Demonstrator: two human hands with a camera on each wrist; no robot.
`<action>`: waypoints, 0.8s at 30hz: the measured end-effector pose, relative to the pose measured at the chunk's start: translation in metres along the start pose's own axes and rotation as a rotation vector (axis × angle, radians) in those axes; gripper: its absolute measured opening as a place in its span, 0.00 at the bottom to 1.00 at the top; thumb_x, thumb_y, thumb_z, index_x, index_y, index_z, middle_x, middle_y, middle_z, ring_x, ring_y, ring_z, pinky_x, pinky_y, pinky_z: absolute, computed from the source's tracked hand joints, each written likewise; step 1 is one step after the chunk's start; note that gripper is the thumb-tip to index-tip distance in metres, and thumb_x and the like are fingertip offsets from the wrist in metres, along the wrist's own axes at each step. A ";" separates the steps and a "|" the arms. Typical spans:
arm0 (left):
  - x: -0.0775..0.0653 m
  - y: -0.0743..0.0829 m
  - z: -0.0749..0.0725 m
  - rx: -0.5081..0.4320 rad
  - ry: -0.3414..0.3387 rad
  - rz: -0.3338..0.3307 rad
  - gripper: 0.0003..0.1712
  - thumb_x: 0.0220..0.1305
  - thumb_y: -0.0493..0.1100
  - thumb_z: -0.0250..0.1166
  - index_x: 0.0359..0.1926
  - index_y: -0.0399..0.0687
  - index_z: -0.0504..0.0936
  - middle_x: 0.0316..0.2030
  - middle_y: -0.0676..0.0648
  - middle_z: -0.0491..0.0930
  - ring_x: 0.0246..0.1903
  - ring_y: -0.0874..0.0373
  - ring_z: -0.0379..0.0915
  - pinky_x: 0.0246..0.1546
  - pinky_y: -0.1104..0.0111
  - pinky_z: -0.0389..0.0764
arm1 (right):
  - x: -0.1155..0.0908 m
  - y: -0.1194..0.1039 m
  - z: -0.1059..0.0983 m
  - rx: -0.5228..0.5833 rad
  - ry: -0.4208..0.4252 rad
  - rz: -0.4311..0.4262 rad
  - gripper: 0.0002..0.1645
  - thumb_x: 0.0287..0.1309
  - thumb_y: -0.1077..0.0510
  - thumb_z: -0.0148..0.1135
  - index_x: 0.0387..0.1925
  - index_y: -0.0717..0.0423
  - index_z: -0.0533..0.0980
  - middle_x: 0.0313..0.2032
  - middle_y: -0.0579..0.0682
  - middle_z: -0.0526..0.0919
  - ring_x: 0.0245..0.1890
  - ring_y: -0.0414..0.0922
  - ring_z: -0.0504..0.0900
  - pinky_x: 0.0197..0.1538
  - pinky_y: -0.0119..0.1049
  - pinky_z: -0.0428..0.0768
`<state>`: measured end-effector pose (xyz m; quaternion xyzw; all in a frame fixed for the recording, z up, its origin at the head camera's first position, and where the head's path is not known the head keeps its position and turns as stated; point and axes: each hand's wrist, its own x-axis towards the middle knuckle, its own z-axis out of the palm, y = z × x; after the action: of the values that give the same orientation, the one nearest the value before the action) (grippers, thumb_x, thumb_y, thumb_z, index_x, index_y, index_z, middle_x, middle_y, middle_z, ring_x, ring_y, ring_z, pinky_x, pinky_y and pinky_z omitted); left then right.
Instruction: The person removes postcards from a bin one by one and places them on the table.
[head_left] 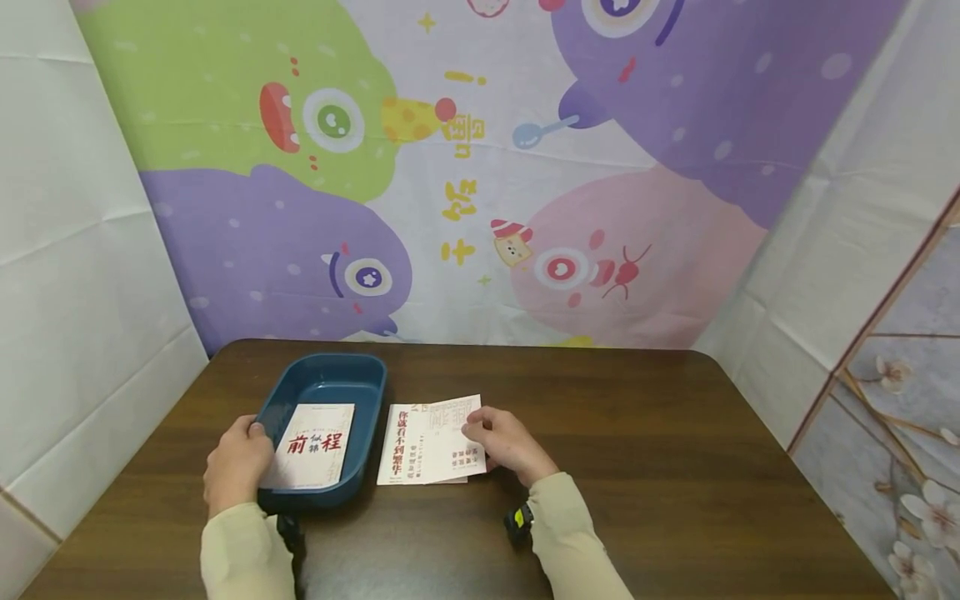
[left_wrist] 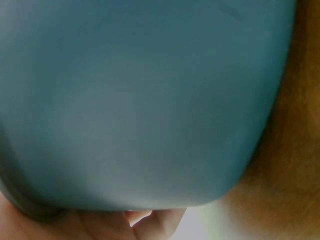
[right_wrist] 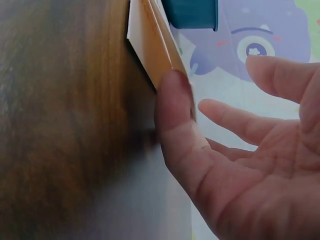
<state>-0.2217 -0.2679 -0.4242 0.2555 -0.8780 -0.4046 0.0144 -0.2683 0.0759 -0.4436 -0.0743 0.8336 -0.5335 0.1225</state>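
Note:
On the left of the table stands a dark blue tray (head_left: 372, 433) with rounded corners. My left hand (head_left: 234, 467) grips its left wall, thumb over the rim. In the left wrist view the tray's outer wall (left_wrist: 150, 115) fills most of the picture, hiding most of the hand. A white card with red and dark characters (head_left: 311, 454) lies in the tray, propped toward its near left side. To the right of the tray, my right hand (head_left: 513, 442) pinches the right edge of a printed white card (head_left: 457, 433). That card overlaps another card with red characters (head_left: 397, 454) lying on the table.
The brown wooden table (head_left: 637, 467) extends to the right of the cards. Behind it hangs a cloth with cartoon monsters (head_left: 465, 292), and pale wall coverings (head_left: 787, 317) stand at both sides. A black wrist device (head_left: 519, 523) sits at my right cuff.

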 end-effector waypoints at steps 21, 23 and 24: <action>0.000 0.000 0.000 0.014 0.004 0.005 0.32 0.77 0.52 0.30 0.73 0.40 0.54 0.68 0.22 0.56 0.60 0.18 0.54 0.55 0.28 0.61 | -0.004 -0.005 -0.007 -0.024 -0.035 0.020 0.27 0.66 0.51 0.58 0.59 0.65 0.70 0.58 0.66 0.74 0.37 0.51 0.80 0.29 0.44 0.85; 0.001 0.000 0.000 0.017 0.003 0.006 0.32 0.77 0.52 0.30 0.73 0.40 0.54 0.68 0.22 0.56 0.60 0.18 0.53 0.55 0.28 0.61 | -0.004 -0.004 -0.008 -0.023 -0.035 0.020 0.27 0.66 0.51 0.58 0.59 0.65 0.71 0.58 0.66 0.74 0.38 0.52 0.80 0.29 0.44 0.85; 0.001 -0.001 0.000 0.016 0.002 0.006 0.32 0.77 0.53 0.30 0.73 0.40 0.54 0.68 0.22 0.56 0.60 0.18 0.53 0.55 0.28 0.60 | -0.004 -0.004 -0.008 -0.025 -0.034 0.018 0.27 0.66 0.51 0.58 0.59 0.65 0.71 0.59 0.66 0.74 0.38 0.52 0.80 0.29 0.44 0.85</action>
<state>-0.2220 -0.2684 -0.4247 0.2536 -0.8820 -0.3970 0.0144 -0.2665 0.0821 -0.4362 -0.0772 0.8385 -0.5208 0.1407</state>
